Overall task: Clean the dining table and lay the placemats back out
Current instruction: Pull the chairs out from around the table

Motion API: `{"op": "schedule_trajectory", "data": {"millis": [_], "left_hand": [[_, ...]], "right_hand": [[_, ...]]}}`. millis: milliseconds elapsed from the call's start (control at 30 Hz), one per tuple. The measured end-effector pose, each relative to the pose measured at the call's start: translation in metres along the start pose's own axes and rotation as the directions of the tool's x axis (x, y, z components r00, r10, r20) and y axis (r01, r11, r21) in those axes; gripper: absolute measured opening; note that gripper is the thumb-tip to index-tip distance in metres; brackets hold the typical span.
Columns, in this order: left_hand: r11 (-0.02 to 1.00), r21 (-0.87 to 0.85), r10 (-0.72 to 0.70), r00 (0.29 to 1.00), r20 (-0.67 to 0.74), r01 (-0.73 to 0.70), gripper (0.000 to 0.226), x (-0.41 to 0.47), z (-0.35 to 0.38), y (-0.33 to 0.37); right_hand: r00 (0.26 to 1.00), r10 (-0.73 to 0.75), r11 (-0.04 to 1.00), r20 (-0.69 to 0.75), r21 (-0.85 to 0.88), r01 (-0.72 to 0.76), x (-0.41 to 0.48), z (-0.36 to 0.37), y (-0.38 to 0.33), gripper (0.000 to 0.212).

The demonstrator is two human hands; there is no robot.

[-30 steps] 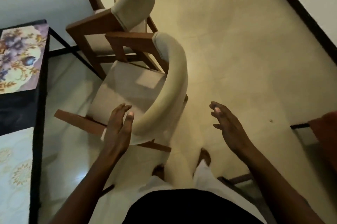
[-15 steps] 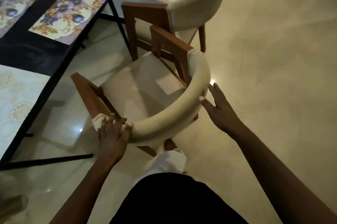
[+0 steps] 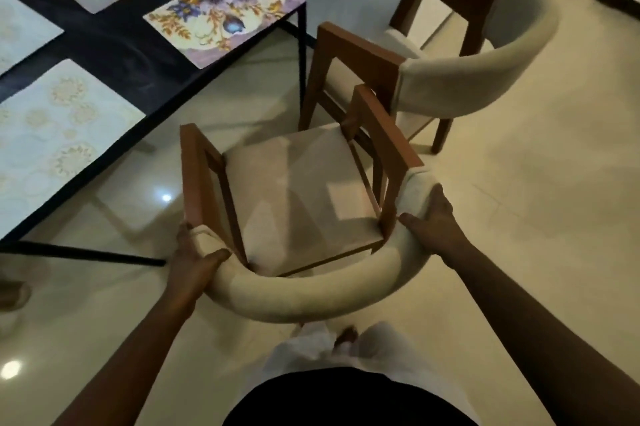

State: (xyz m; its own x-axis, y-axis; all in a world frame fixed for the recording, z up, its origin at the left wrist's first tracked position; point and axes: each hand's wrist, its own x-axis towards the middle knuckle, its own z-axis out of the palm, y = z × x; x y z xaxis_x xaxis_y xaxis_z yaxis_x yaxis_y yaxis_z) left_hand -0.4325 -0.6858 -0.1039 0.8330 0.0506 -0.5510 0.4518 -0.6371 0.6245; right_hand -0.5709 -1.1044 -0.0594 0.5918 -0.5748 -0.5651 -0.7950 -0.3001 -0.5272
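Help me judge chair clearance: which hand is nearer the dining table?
Left. The left hand grips the end of the padded backrest on the side of the dining table; the right hand grips the opposite end, across the seat from it.

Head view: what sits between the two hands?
The near chair's curved cream backrest spans the gap; left hand and right hand each hold one end. Head view shows it.
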Motion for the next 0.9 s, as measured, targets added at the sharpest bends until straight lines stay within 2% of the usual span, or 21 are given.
{"op": "schedule_trajectory", "data": {"millis": [133, 200, 267, 367, 467, 667, 733, 900], "left_hand": [[0.997, 0.068, -0.023, 0.998, -0.062, 0.027, 0.108, 0.001, 0.005, 0.012], [0.991, 0.104, -0.072, 0.991, -0.109, 0.083, 0.103, 0.002, 0.005, 0.019], [0.984, 0.072, -0.154, 0.978, -0.138, 0.165, 0.093, 0.004, 0.003, 0.024], [0.966, -0.013, -0.257, 0.956, -0.143, 0.258, 0.073, 0.009, 0.0, 0.027], [0.945, -0.063, -0.328, 0.929, -0.172, 0.322, 0.07, 0.015, 0.001, 0.029], [0.947, -0.102, -0.319, 0.921, -0.223, 0.303, 0.053, 0.018, 0.004, 0.025], [0.954, -0.102, -0.3, 0.928, -0.222, 0.283, 0.051, 0.018, 0.002, 0.022], [0.967, -0.1, -0.251, 0.943, -0.217, 0.234, 0.05, 0.018, 0.0, 0.016]], "right_hand": [[0.997, 0.044, 0.998, 0.068, -0.04, -0.042, 0.042, -0.021, -0.011, 0.11], [0.992, 0.099, 0.994, 0.081, -0.047, -0.096, 0.062, -0.029, -0.018, 0.102], [0.987, 0.126, 0.991, 0.097, -0.062, -0.12, 0.077, -0.034, -0.025, 0.088], [0.983, 0.107, 0.992, 0.146, -0.087, -0.095, 0.094, -0.04, -0.031, 0.08], [0.983, 0.099, 0.991, 0.152, -0.106, -0.084, 0.107, -0.043, -0.032, 0.072], [0.983, 0.056, 0.991, 0.177, -0.132, -0.032, 0.118, -0.044, -0.028, 0.051], [0.984, 0.024, 0.991, 0.177, -0.132, -0.001, 0.118, -0.046, -0.028, 0.039], [0.987, -0.014, 0.987, 0.162, -0.154, 0.04, 0.121, -0.042, -0.026, 0.026]]}}
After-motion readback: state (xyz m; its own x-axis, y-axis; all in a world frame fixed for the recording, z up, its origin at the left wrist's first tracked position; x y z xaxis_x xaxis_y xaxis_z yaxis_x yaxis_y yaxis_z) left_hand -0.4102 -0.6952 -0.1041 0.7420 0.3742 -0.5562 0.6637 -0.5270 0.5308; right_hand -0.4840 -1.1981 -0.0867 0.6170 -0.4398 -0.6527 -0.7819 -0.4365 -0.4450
